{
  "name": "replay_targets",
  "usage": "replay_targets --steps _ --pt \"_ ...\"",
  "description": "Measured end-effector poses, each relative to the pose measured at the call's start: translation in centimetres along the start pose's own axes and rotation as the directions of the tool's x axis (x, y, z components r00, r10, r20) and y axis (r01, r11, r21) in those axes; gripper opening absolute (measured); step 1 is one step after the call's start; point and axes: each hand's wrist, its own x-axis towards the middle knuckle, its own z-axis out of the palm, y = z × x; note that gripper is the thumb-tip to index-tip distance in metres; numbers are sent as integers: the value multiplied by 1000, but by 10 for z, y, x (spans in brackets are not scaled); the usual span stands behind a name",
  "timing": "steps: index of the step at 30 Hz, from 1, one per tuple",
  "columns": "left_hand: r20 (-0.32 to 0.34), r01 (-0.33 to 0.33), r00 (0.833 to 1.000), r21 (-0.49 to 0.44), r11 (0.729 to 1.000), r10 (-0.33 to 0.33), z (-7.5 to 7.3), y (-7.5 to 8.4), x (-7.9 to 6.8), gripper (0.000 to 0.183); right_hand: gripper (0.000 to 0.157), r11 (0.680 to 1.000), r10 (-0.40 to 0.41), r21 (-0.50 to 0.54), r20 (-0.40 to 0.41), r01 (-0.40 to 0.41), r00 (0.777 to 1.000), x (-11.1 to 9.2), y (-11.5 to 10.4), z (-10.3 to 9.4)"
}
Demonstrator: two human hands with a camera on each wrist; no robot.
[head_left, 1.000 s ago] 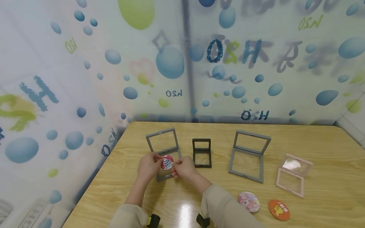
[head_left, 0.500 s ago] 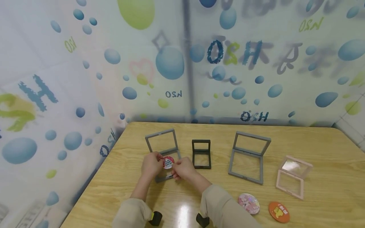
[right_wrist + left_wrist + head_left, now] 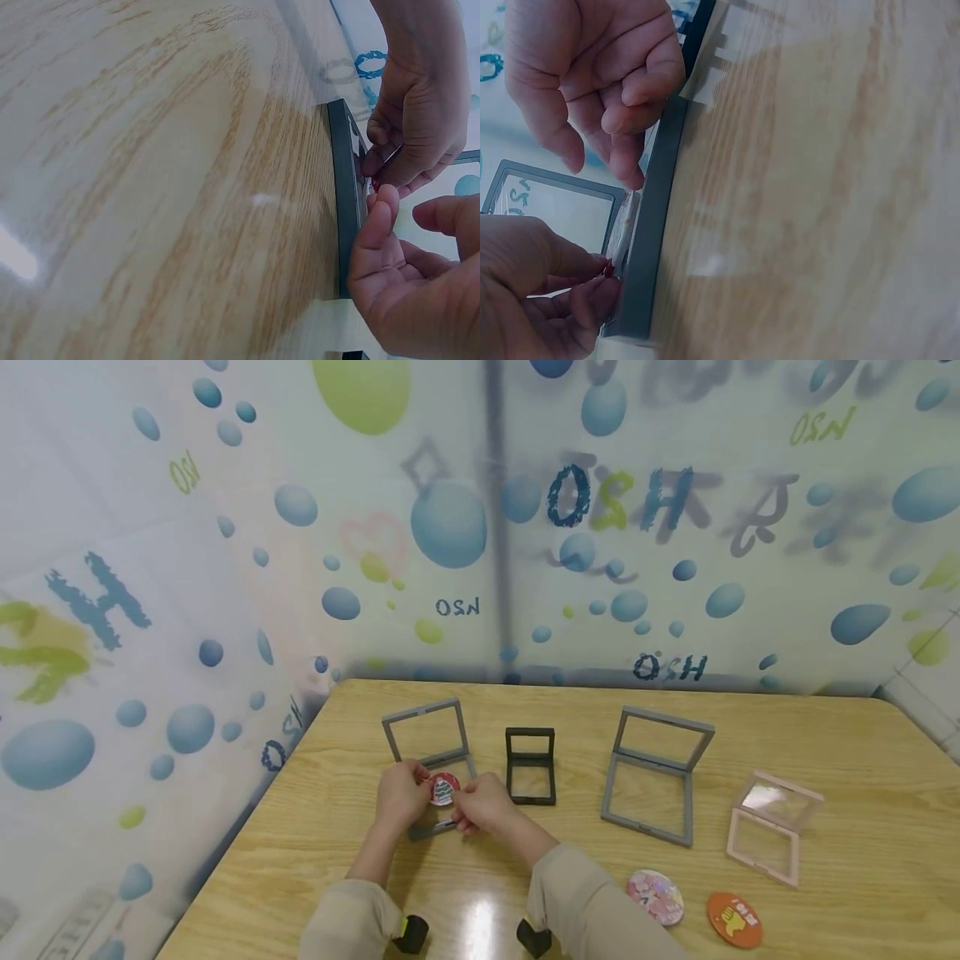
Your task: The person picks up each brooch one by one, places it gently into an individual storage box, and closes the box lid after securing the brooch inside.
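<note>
A round red pin badge with a tree-like print lies over the lower half of an open grey display frame. My left hand pinches the badge's left edge between thumb and fingers; a bit of red shows at those fingertips in both wrist views. On the badge's other side is my right hand, its fingertips right at the edge. In the right wrist view the right hand's thumb stands apart from its loosely bent fingers. The frame's dark side runs along below both hands.
To the right stand a small black open frame, a larger grey open frame and a pink open frame. A pink patterned badge and an orange badge lie on the wooden table. A printed curtain hangs behind.
The badge has shifted slightly right and tipped flatter over the frame, my left hand moving with it. My right hand has stayed nearly in place.
</note>
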Motion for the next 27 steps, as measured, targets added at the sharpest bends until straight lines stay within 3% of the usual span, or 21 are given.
replay_targets --steps 4,8,14,20,24,27 --pt "7 -8 1000 18 1000 8 0 0 1 5 19 1000 -13 -8 -1 13 1000 0 0 -1" --pt "9 -5 1000 97 995 4 -3 1 0 9 19 1000 -22 -7 5 22 1000 -1 1 -1" --pt "31 25 999 132 991 -29 -16 -2 -1 9 17 999 -46 15 0 46 999 -7 3 -4" --pt "9 101 995 -58 993 -101 -41 -7 6 14 10 994 -99 -58 -59 95 993 -20 -1 -19" --pt "-1 164 986 -202 966 -168 -52 -9 12 23 19 991 -97 -103 -71 89 993 -26 -2 -26" --pt "26 219 975 -304 927 -222 -56 -10 17 30 29 980 -96 -181 -67 82 993 -30 0 -28"
